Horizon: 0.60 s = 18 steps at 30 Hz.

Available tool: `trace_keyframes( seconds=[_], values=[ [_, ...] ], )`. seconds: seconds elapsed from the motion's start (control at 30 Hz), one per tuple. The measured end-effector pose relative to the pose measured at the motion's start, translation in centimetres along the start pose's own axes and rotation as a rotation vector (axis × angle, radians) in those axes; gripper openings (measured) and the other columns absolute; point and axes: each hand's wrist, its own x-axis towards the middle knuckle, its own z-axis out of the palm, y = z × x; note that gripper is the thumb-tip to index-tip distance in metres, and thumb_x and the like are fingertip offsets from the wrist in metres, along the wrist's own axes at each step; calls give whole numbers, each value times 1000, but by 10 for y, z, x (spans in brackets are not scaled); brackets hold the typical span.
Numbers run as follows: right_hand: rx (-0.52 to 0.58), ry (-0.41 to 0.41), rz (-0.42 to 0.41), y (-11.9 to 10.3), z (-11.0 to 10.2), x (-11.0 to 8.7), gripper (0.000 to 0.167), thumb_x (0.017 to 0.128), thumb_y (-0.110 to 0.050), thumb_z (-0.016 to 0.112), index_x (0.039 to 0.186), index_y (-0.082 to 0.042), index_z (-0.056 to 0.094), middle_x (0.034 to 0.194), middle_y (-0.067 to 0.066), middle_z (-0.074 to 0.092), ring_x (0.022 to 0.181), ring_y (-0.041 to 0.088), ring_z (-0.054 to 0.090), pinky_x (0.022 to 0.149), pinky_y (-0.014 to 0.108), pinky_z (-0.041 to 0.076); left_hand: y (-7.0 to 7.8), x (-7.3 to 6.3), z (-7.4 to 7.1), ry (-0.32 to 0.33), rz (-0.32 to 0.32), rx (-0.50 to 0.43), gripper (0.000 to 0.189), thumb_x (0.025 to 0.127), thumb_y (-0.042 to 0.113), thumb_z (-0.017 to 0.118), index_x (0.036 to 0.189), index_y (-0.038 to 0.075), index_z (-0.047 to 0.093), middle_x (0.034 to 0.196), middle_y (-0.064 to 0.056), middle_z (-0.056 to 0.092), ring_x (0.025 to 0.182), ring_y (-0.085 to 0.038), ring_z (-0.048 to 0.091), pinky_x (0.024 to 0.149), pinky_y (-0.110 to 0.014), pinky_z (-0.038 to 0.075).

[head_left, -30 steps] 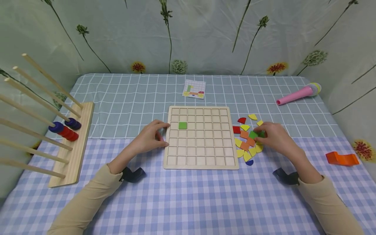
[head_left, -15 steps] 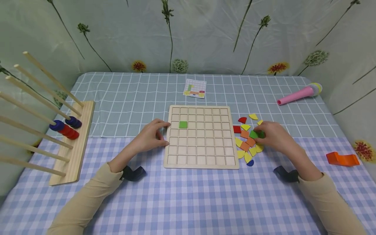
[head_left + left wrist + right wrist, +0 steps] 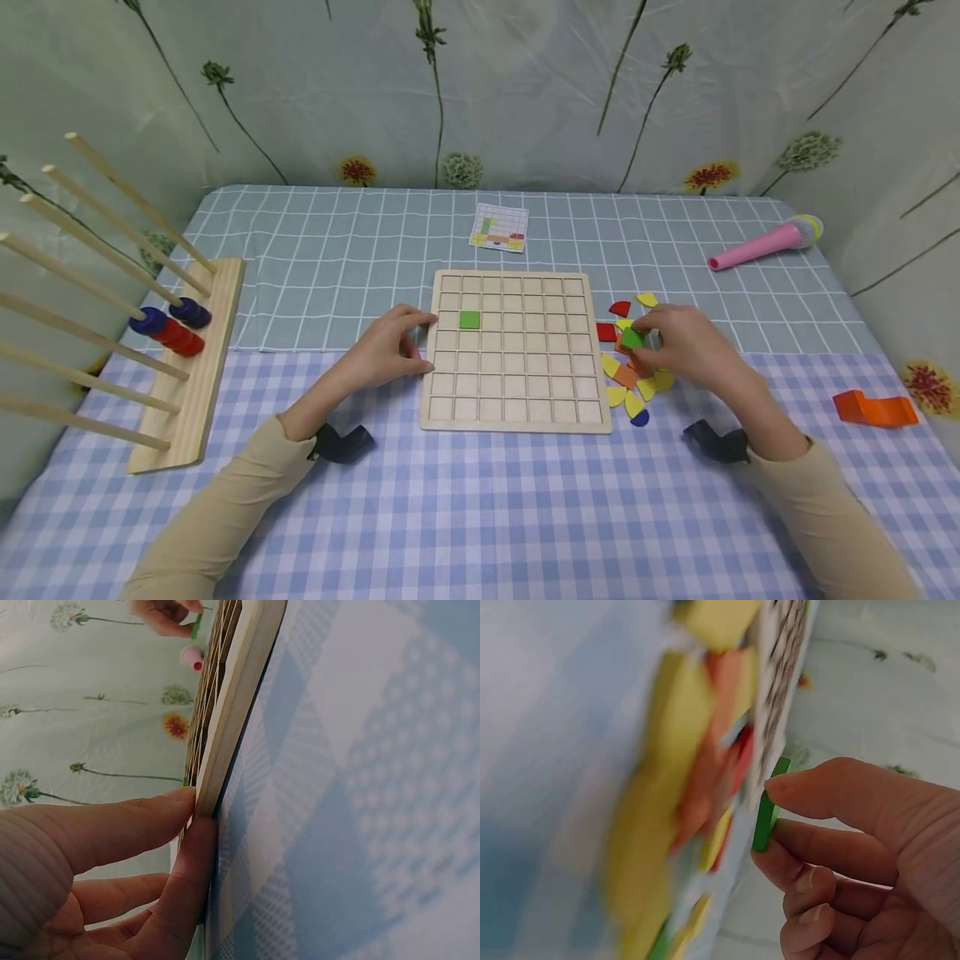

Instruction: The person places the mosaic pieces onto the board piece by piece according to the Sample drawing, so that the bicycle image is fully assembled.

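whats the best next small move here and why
The right hand could carry its pinched green tile left to the board, probably to the cell just below the placed green square: the card shows an upright green strip.

1. Bench (image 3: 495,558): blue-white check cloth (image 3: 480,492) near, grey-blue white-lined cloth (image 3: 337,242) far.
2. Mid-bench: wooden grid board (image 3: 515,430), flat, straddling both cloths.
3. Just right of board: loose cluster of flat pieces (image 3: 626,377), red, yellow, orange and blue.
4. Beyond board: small printed card (image 3: 500,227).
5. Left end: wooden peg stand (image 3: 193,400), across both cloths.
6. Right end: pink toy microphone (image 3: 765,243) far, curved orange block (image 3: 874,410) near.
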Motion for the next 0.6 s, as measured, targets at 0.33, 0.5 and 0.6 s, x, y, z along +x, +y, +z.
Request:
trace_keyframes(
  seconds=[0.33, 0.5, 0.6],
  values=[
    [5, 53, -187, -50, 6, 24, 28, 77, -14, 72, 101, 0, 71, 93, 12, 69, 77, 20, 58, 68, 33, 50, 0, 0, 0, 5, 5, 4, 68, 74, 9, 76, 135, -1, 47, 125, -16, 49, 69, -9, 59, 64, -21, 46],
    [24, 69, -262, -73, 12, 36, 26, 77, -12, 72, 100, -2, 72, 95, 11, 69, 84, 21, 62, 71, 33, 51, -1, 0, 0, 14, 12, 6, 67, 74, 8, 77, 134, -1, 48, 124, -16, 50, 69, -9, 59, 64, -20, 46],
    [37, 53, -283, -87, 14, 41, 26, 77, -13, 72, 101, -3, 72, 95, 9, 69, 85, 21, 62, 71, 31, 50, -1, 0, 1, 13, 14, -1, 67, 74, 8, 77, 134, -1, 48, 124, -16, 50, 69, -10, 59, 64, -20, 46]
  ],
)
